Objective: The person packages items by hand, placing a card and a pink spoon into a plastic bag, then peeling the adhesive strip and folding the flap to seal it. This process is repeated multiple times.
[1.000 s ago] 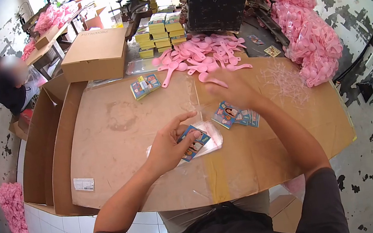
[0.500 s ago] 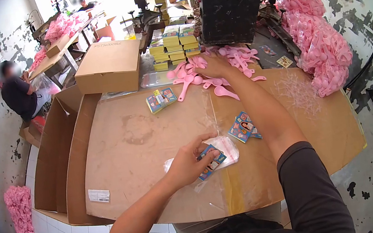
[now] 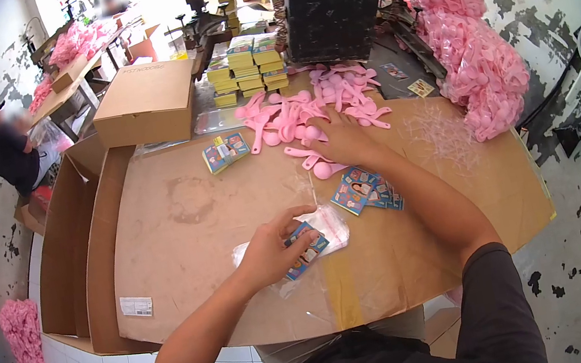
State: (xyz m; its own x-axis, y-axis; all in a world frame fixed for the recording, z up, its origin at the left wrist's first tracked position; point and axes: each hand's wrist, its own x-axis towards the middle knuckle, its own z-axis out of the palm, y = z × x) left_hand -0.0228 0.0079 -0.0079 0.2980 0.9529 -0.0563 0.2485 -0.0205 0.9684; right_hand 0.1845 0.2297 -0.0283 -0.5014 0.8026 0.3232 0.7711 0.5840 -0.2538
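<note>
My left hand [image 3: 269, 253] is closed on a small blue printed card [image 3: 307, 249], thumb across its face. Under that card lie clear plastic bags [image 3: 330, 227] on the cardboard. At the front of a loose heap of pink plastic spoons [image 3: 286, 117], my right hand [image 3: 342, 140] has its bent fingers and thumb around a pink spoon, whose round end shows between them. Another pink spoon [image 3: 325, 169] lies just below that wrist. Several loose blue cards [image 3: 361, 191] are fanned out under my right forearm. A banded stack of cards [image 3: 226, 151] sits left of the spoons.
Stacks of yellow-edged cards [image 3: 246, 73] stand behind the spoons, beside a black machine [image 3: 331, 9]. A closed carton [image 3: 143, 102] is at the back left, an open box [image 3: 65, 258] along the left edge. Bagged pink spoons [image 3: 479, 65] hang right. A person [image 3: 13, 155] sits far left.
My right hand has drawn back from deep in the spoon heap to its front edge, and spoons there have shifted. My left hand keeps the card. The view has shifted slightly.
</note>
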